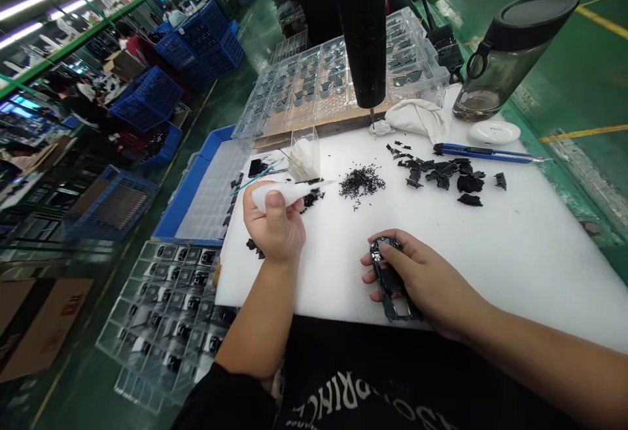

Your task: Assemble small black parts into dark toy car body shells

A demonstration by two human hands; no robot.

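My left hand (pixel 277 227) is closed around a white squeeze bottle (pixel 289 194), its thin pointed nozzle aimed right. Beyond the nozzle lies a heap of tiny black screws or pins (pixel 362 182), too small to tell which. My right hand (pixel 417 273) grips a black device housing (pixel 390 279) with a rectangular opening at its lower end, over the front edge of the white work surface (pixel 333 273). Several torn black scraps (pixel 441 171) are spread at the back right. A small clear box (pixel 305 155) stands behind the bottle.
An electric screwdriver (pixel 364 37) hangs over the back. Behind it are clear compartment trays (pixel 314 83) of dark parts. A tinted bottle (pixel 513 57), white cloth (pixel 419 119) and blue-handled tool (pixel 483 153) stand or lie right. A blue bin (pixel 181 181) and part trays (pixel 161 305) are left.
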